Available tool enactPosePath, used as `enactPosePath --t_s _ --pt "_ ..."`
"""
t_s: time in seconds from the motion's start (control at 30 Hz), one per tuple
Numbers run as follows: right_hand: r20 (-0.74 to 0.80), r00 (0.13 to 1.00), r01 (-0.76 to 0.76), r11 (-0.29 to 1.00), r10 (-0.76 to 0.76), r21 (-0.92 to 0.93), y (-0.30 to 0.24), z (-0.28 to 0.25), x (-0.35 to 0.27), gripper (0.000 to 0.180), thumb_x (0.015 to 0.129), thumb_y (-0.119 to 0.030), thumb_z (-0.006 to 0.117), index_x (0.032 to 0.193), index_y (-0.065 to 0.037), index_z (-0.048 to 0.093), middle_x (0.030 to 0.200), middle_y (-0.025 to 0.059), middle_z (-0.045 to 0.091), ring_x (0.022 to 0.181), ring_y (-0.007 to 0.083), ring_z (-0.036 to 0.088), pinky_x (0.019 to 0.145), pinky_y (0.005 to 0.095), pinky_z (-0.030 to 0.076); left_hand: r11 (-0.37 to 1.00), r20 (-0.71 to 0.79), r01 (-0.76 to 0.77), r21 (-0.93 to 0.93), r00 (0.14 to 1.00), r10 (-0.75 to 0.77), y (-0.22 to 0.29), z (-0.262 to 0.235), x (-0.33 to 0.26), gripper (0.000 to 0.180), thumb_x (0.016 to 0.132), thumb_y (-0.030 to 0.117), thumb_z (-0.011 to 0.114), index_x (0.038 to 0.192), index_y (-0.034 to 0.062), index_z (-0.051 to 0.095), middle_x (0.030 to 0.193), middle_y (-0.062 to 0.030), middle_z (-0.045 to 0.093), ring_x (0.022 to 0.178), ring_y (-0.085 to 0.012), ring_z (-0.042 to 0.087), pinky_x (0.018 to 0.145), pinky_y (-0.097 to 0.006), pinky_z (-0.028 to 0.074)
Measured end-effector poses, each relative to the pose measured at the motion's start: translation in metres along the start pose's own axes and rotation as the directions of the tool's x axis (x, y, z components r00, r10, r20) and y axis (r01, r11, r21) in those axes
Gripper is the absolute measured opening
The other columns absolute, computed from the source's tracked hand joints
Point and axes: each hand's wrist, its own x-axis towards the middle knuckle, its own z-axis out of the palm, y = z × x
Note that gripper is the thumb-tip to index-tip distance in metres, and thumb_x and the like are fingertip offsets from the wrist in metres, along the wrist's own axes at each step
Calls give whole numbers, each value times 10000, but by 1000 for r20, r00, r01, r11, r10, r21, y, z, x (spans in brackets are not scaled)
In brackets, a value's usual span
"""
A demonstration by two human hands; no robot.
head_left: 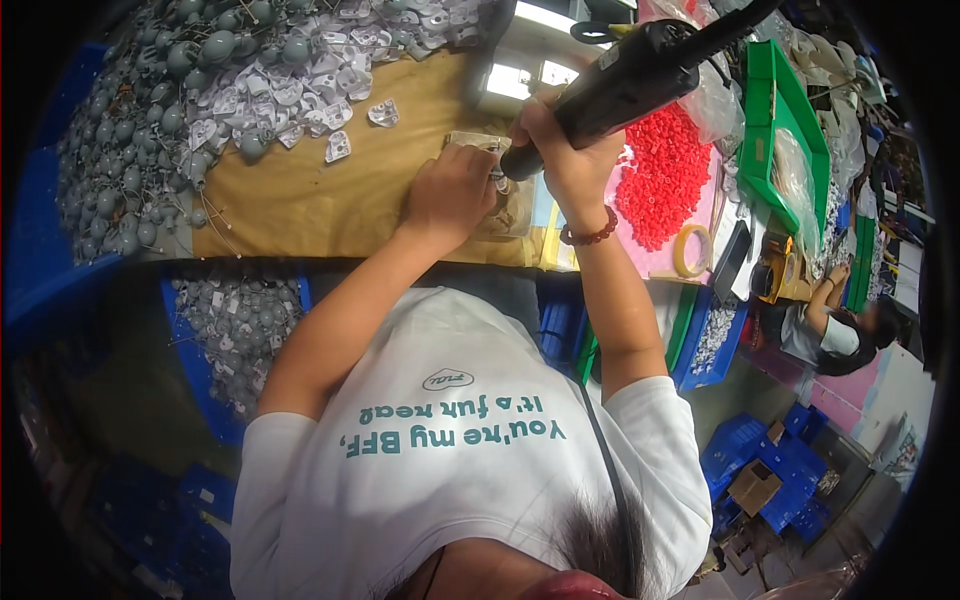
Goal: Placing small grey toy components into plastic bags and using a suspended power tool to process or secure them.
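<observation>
My right hand is wrapped round a thick black electric screwdriver, which is tilted, its cable running off to the upper right. The lower end of the tool points at a small block-like holder on the bench. Against that holder rests my left hand, its fingers curled and pressed together beside the tool's end. What the left fingers pinch is hidden. Small white plastic parts lie on the brown bench cover, a little beyond my left hand.
A large heap of grey round pieces with wires fills the left. Small red parts lie on pink sheeting at right, near a tape roll and green tray. Blue bins stand below the bench. Another person works far right.
</observation>
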Motion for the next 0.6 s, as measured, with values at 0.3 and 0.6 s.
enactPosePath --t_s 0.3,0.6 --pt "231 955 264 887 -186 -380 13 -12 -19 276 792 49 671 1039 26 550 731 80 627 628 154 611 592 278 517 999 -11 -18 -36 1000 18 0 -5 2 281 713 100 672 977 99 577 909 -59 605 894 -265 606 677 -407 504" --pt "189 972 196 932 -143 -304 19 -8 -29 217 774 4 712 939 -16 573 774 60 627 636 128 596 570 259 497 996 1 -25 -85 1000 25 -3 -3 2 273 694 73 667 940 99 552 893 -61 593 888 -275 597 687 -410 517"
